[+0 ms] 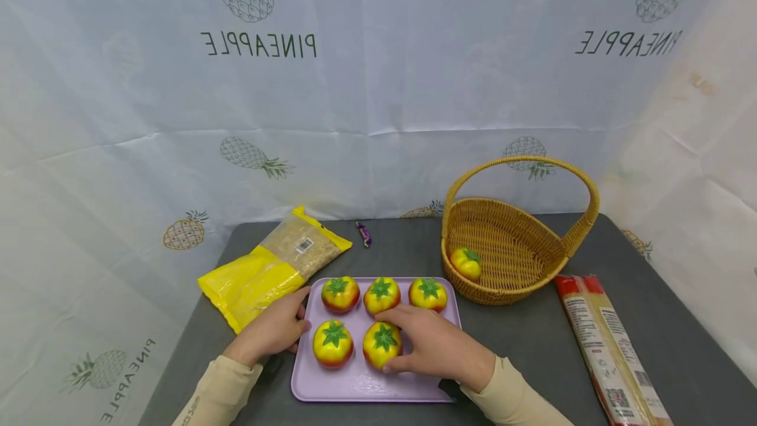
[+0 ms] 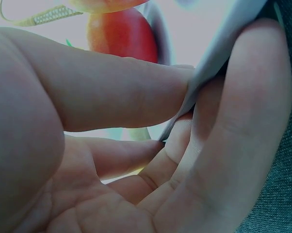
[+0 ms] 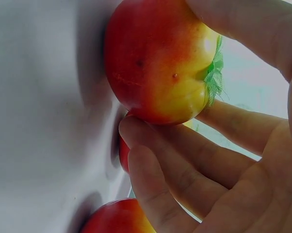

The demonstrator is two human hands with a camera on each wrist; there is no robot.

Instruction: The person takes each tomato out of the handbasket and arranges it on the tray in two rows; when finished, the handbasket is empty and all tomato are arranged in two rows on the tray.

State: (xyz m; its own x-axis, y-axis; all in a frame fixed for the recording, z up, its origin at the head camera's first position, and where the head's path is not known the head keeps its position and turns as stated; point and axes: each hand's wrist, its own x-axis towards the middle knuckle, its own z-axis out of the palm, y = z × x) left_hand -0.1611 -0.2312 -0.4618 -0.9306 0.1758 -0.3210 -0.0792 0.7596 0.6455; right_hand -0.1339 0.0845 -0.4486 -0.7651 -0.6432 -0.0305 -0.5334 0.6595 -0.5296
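Note:
A lilac tray [image 1: 355, 390] holds several red-and-yellow artificial tomatoes with green leafy tops, in a back row and a front row. My left hand [image 1: 276, 325] grips the tray's left rim; in the left wrist view the thumb lies on one side of the rim [image 2: 209, 63] and the fingers on the other. My right hand [image 1: 434, 344] holds the front-row tomato [image 1: 382, 345] near the tray's middle, thumb on its near side and fingers around its far side. Close up, that tomato [image 3: 155, 63] sits against or very near the tray surface. Another front-row tomato [image 1: 332, 344] stands to its left.
A wicker basket [image 1: 508, 235] with a tall handle stands at the back right, one tomato [image 1: 466, 263] inside it. A yellow bag [image 1: 275, 268] lies left of the tray, a small purple-wrapped sweet [image 1: 363, 234] behind it. Packaged noodles [image 1: 612, 354] lie along the right side.

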